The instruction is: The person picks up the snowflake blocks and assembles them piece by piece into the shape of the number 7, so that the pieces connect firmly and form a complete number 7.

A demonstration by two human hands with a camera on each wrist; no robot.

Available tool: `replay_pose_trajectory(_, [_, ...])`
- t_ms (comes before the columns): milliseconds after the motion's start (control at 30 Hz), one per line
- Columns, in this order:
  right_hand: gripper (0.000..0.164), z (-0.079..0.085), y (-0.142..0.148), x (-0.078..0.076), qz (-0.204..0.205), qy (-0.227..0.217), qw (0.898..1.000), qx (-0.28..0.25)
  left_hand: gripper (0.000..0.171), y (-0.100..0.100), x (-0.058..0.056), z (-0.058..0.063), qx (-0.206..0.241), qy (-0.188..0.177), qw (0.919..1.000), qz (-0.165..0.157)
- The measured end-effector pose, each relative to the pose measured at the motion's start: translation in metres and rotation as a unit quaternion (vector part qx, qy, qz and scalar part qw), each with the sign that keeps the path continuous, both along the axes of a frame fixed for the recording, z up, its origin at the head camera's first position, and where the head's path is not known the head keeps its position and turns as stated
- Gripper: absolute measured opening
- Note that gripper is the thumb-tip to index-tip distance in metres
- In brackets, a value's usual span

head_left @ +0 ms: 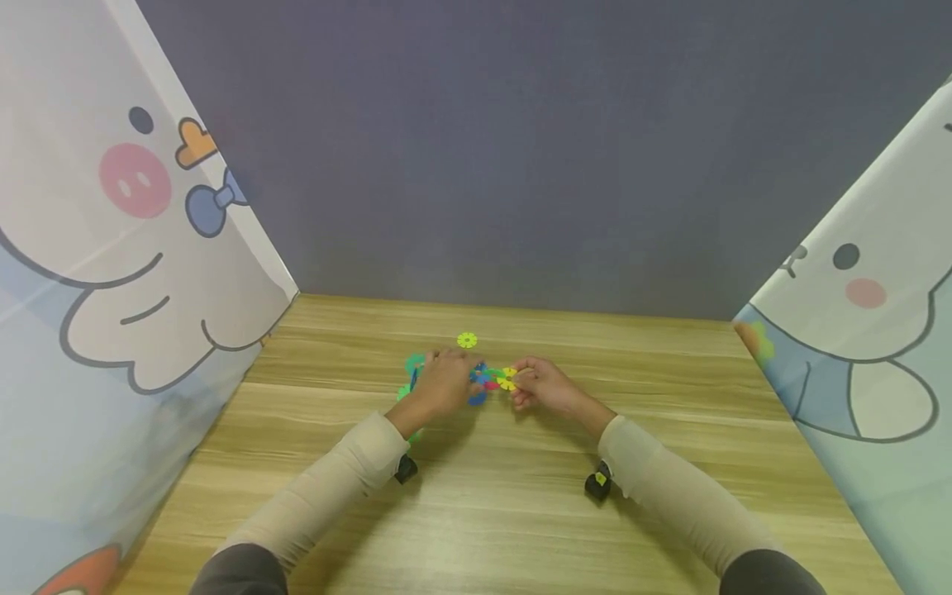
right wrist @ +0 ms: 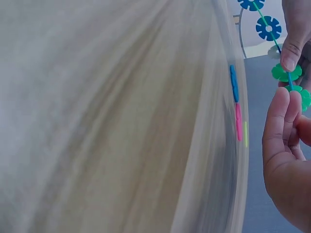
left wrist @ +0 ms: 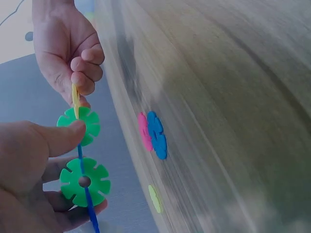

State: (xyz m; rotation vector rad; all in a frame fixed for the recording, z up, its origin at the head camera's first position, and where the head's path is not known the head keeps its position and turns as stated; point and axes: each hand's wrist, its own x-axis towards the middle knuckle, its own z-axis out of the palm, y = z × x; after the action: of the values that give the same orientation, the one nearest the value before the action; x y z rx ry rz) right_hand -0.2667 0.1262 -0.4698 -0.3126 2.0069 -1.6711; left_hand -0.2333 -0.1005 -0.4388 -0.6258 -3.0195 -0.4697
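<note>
A chain of interlocked plastic snowflake discs runs through my left hand [head_left: 444,384]. Its thumb and fingers pinch the chain near a green disc [left wrist: 92,121], with a second green disc [left wrist: 100,177] lower down and blue ones seen edge-on between and below. More blue discs [right wrist: 268,28] trail from the chain past the hand in the right wrist view. My right hand [head_left: 549,387] pinches a yellow disc [head_left: 507,378] between thumb and fingers. In the left wrist view that disc stands edge-on against the end green disc, its edge at the green rim.
A pink disc [left wrist: 145,131] and a blue disc [left wrist: 158,136] lie side by side on the wooden table [head_left: 506,512]. Farther back lies a yellow-green disc [head_left: 467,340]. A grey panel [head_left: 521,165] rises behind, with printed cartoon panels on both sides.
</note>
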Motion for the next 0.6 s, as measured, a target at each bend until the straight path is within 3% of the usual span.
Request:
replay_pose_trajectory(300, [0.032,-0.006,0.000,0.001,0.020,-0.004,1.000,-0.002,0.062,0.006,-0.001,-0.005,-0.037,0.027,0.9989,-0.010])
replay_pose_trajectory(600, [0.030,-0.006,-0.001,0.004,0.047,-0.009,0.999,-0.012,0.055,0.011,0.000,-0.013,-0.017,0.059,0.9970,-0.047])
